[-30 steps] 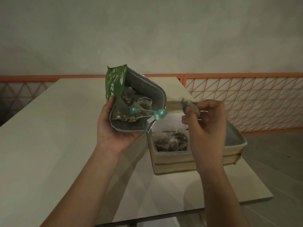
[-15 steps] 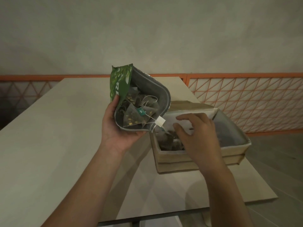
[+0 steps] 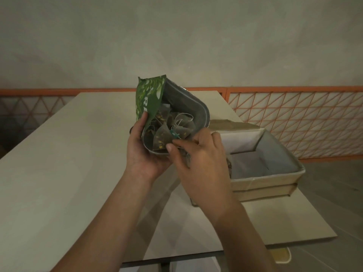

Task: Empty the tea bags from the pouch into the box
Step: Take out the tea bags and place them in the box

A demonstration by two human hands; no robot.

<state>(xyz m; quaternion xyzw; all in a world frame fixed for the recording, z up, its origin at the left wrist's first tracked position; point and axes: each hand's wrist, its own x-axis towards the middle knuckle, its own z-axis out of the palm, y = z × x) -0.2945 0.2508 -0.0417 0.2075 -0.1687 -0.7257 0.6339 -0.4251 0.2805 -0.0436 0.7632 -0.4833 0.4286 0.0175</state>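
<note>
My left hand (image 3: 144, 154) grips a green pouch (image 3: 149, 99) from below and holds it tilted, with its silver-lined mouth open toward me. Several pyramid tea bags (image 3: 167, 134) with strings and green tags lie inside it. My right hand (image 3: 198, 156) is at the pouch's mouth, thumb and forefinger closing on a tea bag at the lower rim. A cardboard box (image 3: 275, 179) with a white lining stands on the table right of the pouch. My right hand hides most of the box's left half, where a few tea bags show at its edge.
The pale table (image 3: 59, 173) stretches left and back; its right edge runs close beside the box. An orange mesh railing (image 3: 294, 122) stands behind and to the right, in front of a plain wall. Grey floor lies right of the table.
My right hand dropped a tea bag into the box, then came up and left to the pouch's mouth. The pouch stayed tilted in my left hand.
</note>
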